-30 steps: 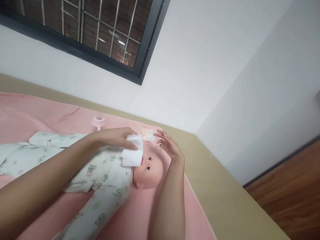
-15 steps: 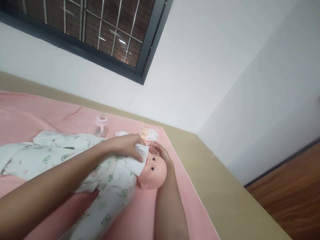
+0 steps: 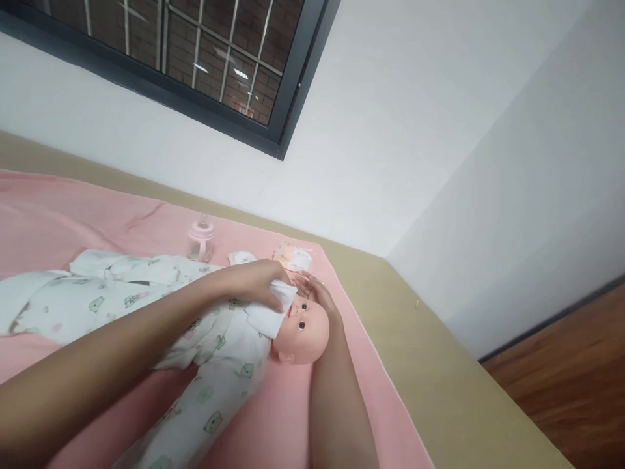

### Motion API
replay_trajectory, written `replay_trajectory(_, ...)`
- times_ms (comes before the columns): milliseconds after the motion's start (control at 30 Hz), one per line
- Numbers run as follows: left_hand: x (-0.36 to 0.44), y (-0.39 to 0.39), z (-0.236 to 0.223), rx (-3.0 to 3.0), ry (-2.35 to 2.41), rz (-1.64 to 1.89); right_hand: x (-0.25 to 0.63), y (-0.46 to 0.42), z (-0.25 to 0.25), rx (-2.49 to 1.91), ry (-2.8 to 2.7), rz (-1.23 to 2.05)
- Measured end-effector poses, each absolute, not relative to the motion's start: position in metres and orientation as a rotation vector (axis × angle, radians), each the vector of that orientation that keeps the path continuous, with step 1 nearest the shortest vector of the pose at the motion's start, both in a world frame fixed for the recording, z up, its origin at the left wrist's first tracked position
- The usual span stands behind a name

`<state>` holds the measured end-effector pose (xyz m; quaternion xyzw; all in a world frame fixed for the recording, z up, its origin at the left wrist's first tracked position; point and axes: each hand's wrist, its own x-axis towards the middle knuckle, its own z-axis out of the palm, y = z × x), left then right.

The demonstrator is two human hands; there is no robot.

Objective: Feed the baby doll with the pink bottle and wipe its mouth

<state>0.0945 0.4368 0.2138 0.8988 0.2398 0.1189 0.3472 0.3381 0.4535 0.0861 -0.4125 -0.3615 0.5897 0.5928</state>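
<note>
A baby doll [image 3: 305, 332] in a white printed sleepsuit [image 3: 146, 306] lies on its back on a pink blanket [image 3: 73, 215]. My left hand [image 3: 254, 283] pinches a folded white cloth [image 3: 271, 309] and presses it against the doll's chin and mouth. My right hand [image 3: 317, 296] rests flat behind the top of the doll's head, fingers stretched out and partly hidden by the head.
A small pink baby bottle [image 3: 201, 240] stands on the blanket beyond the doll. A white mitten [image 3: 240, 258] and a folded nappy [image 3: 293, 256] lie near it. The tan bed edge [image 3: 439, 384] runs along the right, then wood floor [image 3: 576, 384]. White walls and a dark window frame [image 3: 273, 140] lie behind.
My right hand came down from hovering with spread fingers to lie against the doll's head. My left hand slid the cloth lower over the chin. The view shifted slightly.
</note>
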Motion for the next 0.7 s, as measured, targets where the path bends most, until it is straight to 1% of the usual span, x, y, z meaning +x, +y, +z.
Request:
replay_trajectory(167,0.093,0.437,0.214,2.338,0.729,0.334,0.336,0.456,0.087,-0.953,-0.873,1.354)
replay_trajectory(700,0.099,0.442,0.206,2.422,0.8,0.425,0.348,0.471,0.075,-0.95,-0.734,1.398)
